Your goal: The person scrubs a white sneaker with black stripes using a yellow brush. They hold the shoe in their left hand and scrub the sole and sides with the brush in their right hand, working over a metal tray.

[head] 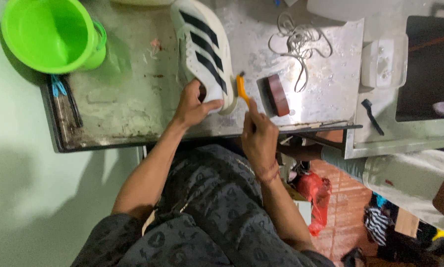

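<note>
Nearest to the camera was the person's dark patterned garment (202, 212), which filled the lower middle of the view, and both bare forearms reached out from it toward a worn metal table (118, 99). The left hand (192, 106) was closed on the heel end of a white sneaker with black stripes (202, 47), the thumb pressed against the side and the fingers wrapped under the sole. The sneaker lay on its side on the table, near the middle of the front edge, with the toe pointing away from the person. The right hand (259, 133) was closed around the handle of a small orange brush (242, 89), and the head of the brush touched the sole at the heel, just beside the left thumb.

Just to the right of the brush, a dark red oblong block (278, 95) stood on the table. Behind it lay a loose tangle of white laces (298, 42). In the far left corner of the table stood a bright green plastic bucket (51, 34). To the right of the table was a clear plastic container (384, 62), and near it lay a thin black tool (373, 116) on a metal ledge. On the tiled floor below, a red plastic bag (316, 195) was visible.
</note>
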